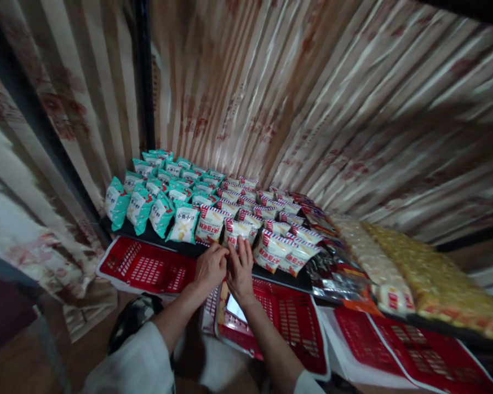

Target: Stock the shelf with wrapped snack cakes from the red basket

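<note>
My right hand (240,269) lies with fingers stretched out against the front of a white snack bag (235,227) with a striped top and red lettering. Close beside it, my left hand (212,266) has its fingers curled in at the shelf's front edge, below another white snack bag (210,221). What the left fingers hold, if anything, is hidden. Rows of these white bags stand upright on the black shelf (142,235). To their left are rows of teal snack bags (138,207), with a white and teal bag (183,223) at the front.
Red baskets (148,265) sit below the shelf edge, one (290,314) under my right forearm with a lit phone (235,307) in it. Dark packets (339,273) and large yellow bags (427,268) lie on the right. Behind hangs a pleated curtain (246,82); a dark post (145,71) stands at left.
</note>
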Tool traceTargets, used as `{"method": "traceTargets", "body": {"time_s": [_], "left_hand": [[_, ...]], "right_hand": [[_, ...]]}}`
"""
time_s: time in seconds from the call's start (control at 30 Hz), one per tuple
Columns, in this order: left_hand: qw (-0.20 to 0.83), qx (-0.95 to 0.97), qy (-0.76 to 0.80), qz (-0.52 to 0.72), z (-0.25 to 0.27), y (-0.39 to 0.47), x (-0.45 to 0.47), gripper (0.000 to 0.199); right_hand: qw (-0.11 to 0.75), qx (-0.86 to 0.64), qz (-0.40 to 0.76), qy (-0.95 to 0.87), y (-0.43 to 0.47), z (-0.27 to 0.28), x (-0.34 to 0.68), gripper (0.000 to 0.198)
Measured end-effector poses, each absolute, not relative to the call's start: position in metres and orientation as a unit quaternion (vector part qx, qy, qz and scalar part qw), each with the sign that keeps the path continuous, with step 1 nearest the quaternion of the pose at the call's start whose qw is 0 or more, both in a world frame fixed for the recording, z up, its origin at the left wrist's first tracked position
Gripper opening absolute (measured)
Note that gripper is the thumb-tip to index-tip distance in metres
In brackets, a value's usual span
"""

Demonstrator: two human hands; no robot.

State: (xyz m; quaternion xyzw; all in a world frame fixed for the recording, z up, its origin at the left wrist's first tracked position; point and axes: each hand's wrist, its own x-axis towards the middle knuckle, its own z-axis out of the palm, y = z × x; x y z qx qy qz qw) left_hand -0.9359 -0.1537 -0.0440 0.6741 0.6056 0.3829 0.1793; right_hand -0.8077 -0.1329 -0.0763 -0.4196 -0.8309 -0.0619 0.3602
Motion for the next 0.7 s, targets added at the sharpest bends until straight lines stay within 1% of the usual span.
{"method": "traceTargets", "body": {"time_s": [0.27, 0.4, 0.53, 0.7], "left_hand": [[0.17, 0.69, 0.61, 0.35, -0.053, -0.16, -0.929, 0.023], [0.155, 0.688, 0.603, 0.372, -0.056, -0.167, -0.916, 0.03], [0.118, 0.68, 0.606, 0.396, -0.059, -0.172, -0.905, 0.034], [0.056, 0.669, 0.622, 0.402, -0.057, -0.169, -0.9, 0.041]], "right_hand": [[0.353, -0.405, -0.063, -0.841, -0.143, -0.066, -0.802, 0.066], [0.372, -0.458, -0.085, -0.803, -0.167, -0.064, -0.783, 0.065], [0.386, -0.514, -0.108, -0.759, -0.178, -0.073, -0.753, 0.064], [0.36, -0.494, -0.096, -0.786, -0.162, -0.078, -0.73, 0.063]]}}
